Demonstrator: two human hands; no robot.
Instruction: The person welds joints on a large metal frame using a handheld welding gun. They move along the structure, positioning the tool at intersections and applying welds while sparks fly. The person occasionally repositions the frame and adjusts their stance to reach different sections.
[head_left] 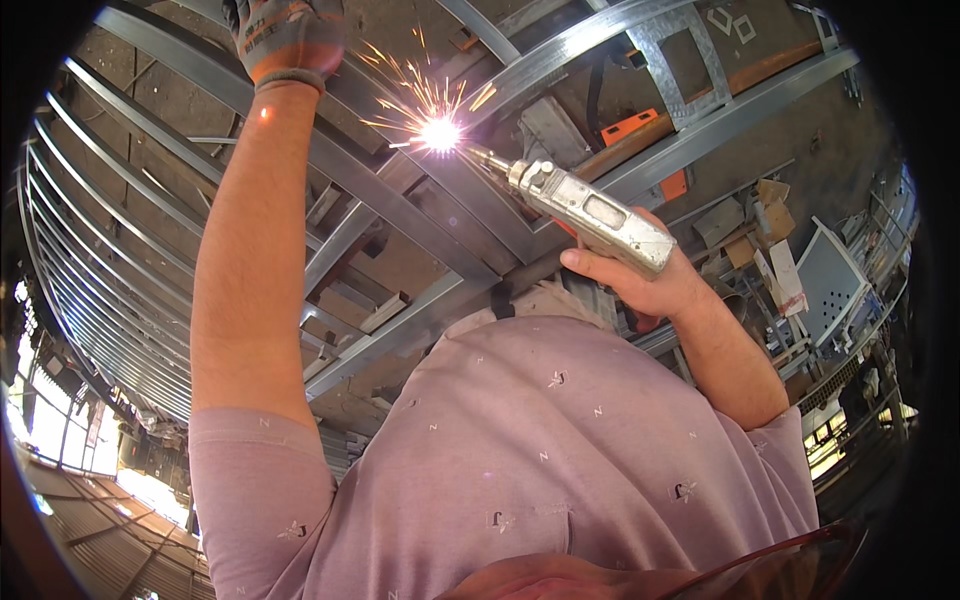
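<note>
My bare right hand (655, 285) is closed round a silver handheld welding gun (605, 215), its nozzle pointing up and to the left. Just off the tip, a bright white-pink weld spot (440, 133) throws orange sparks upward and hides the metal under it. That glare sits on a frame of grey steel tubes (480, 205). At the upper left, my left hand (290, 40) wears a grey and orange work glove and reaches over the steel frame. The picture's edge cuts off its fingers, so their grip does not show.
Long curved metal bars (110, 190) run in rows along the left. Farther right lie a perforated light panel (835, 280), cardboard pieces (772, 210) and metal scraps. An orange piece (630, 127) lies beyond the gun, near a steel plate with square cutouts (680, 65).
</note>
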